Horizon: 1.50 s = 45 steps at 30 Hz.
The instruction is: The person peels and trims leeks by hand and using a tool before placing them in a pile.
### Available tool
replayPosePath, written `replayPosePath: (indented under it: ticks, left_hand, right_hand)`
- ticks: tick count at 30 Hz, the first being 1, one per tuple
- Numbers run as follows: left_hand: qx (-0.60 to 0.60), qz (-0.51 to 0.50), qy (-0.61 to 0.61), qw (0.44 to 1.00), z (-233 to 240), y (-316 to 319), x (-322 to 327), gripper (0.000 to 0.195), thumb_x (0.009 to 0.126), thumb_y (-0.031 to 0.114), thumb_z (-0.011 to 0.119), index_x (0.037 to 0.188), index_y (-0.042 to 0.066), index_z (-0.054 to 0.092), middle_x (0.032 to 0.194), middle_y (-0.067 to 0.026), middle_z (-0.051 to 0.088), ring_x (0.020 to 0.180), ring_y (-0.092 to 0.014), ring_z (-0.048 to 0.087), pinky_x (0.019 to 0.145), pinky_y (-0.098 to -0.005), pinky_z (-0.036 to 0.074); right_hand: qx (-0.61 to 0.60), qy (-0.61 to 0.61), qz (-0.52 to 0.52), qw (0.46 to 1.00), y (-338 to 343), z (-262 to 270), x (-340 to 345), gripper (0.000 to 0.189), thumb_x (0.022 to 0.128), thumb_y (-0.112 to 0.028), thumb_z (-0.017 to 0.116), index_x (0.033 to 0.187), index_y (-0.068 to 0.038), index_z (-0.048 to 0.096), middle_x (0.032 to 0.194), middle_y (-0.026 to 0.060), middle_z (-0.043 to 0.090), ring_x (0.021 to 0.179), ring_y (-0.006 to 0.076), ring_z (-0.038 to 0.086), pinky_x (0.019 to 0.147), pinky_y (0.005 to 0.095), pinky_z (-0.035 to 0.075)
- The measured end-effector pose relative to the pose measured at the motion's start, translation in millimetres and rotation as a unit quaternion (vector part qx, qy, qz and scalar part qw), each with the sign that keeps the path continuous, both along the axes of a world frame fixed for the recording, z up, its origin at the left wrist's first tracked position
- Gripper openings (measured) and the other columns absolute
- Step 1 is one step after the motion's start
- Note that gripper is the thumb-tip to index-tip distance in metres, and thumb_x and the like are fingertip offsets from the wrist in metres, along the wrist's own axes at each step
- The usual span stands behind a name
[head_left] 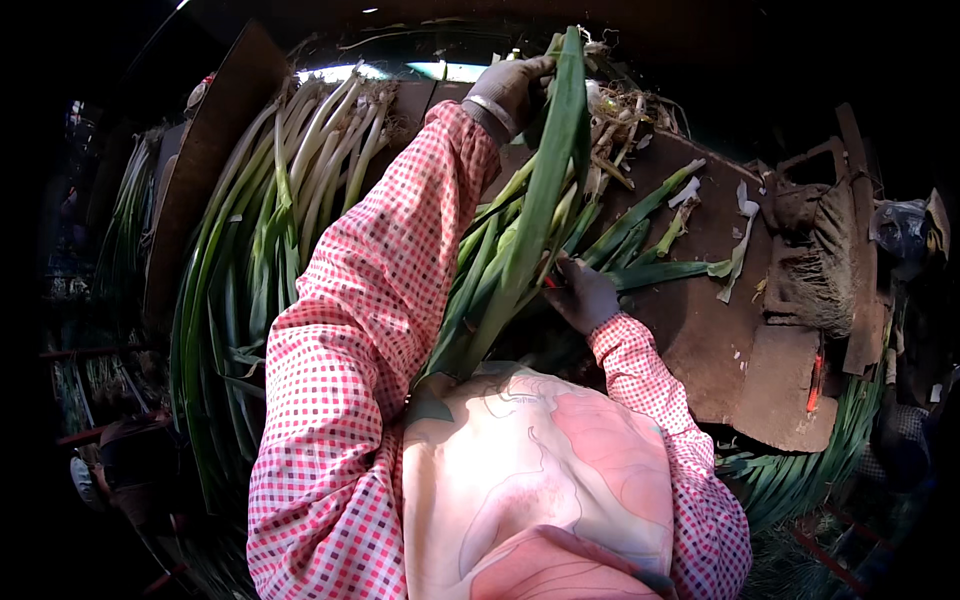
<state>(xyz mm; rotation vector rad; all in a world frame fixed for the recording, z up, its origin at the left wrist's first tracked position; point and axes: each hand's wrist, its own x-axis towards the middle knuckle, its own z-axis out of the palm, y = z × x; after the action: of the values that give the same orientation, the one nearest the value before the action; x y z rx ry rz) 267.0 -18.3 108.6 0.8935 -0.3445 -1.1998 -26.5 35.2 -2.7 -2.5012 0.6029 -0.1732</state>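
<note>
My left hand (510, 90), in a knit work glove, is raised at the top centre and closed around a green onion (544, 202) near its upper end. Broad green leaves hang from it toward my apron (536, 457). My right hand (583, 294), also gloved, is lower and to the right, beside the hanging leaves. A small red tool (551, 281) shows at its fingers; the rest of it is hidden. Loose green leaves (645, 217) lie just beyond this hand. To the left rests a large pile of green onions (300, 172), white root ends pointing away.
A brown work surface (697, 330) carries peeled scraps (739, 232) and a heap of roots (626, 120). An upright board (217, 165) borders the pile. At right stand a wooden frame (814, 225) and an orange-handled tool (815, 382). More green onions (817, 465) lie lower right.
</note>
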Motion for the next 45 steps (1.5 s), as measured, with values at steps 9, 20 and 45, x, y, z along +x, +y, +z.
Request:
replayPosePath:
  ticks: [9, 20, 45]
  left_hand:
    - [0.532, -0.082, -0.601, 0.591, -131, 38, 87, 0.063, 0.087, 0.045, 0.055, 0.134, 0.006, 0.04, 0.14, -0.0114, 0.04, 0.132, -0.029, 0.035, 0.105, -0.0412, 0.035]
    - [0.326, 0.135, -0.743, 0.568, -130, 68, 71, 0.025, 0.079, 0.029, 0.063, 0.099, 0.014, 0.067, 0.106, -0.0122, 0.061, 0.098, -0.032, 0.058, 0.082, -0.0416, 0.049]
    - [0.264, -0.088, -0.458, 0.844, -98, -85, 0, 0.03, 0.064, 0.016, 0.068, 0.091, 0.004, 0.072, 0.082, -0.0119, 0.069, 0.074, -0.023, 0.066, 0.069, -0.0318, 0.052]
  right_hand:
    - [0.135, 0.024, -0.078, 0.987, -24, -17, -14, 0.068, 0.08, -0.026, 0.066, 0.14, -0.011, 0.038, 0.101, 0.0172, 0.061, 0.081, 0.0309, 0.062, 0.071, 0.0369, 0.051]
    - [0.097, -0.076, -0.153, 0.981, -40, 10, -24, 0.052, 0.078, -0.021, 0.068, 0.123, -0.001, 0.052, 0.099, 0.0173, 0.062, 0.09, 0.0337, 0.062, 0.078, 0.0386, 0.05]
    - [0.101, -0.124, -0.196, 0.967, -37, -4, -42, 0.062, 0.076, -0.026, 0.07, 0.13, -0.006, 0.048, 0.106, 0.022, 0.059, 0.096, 0.0392, 0.059, 0.08, 0.0416, 0.049]
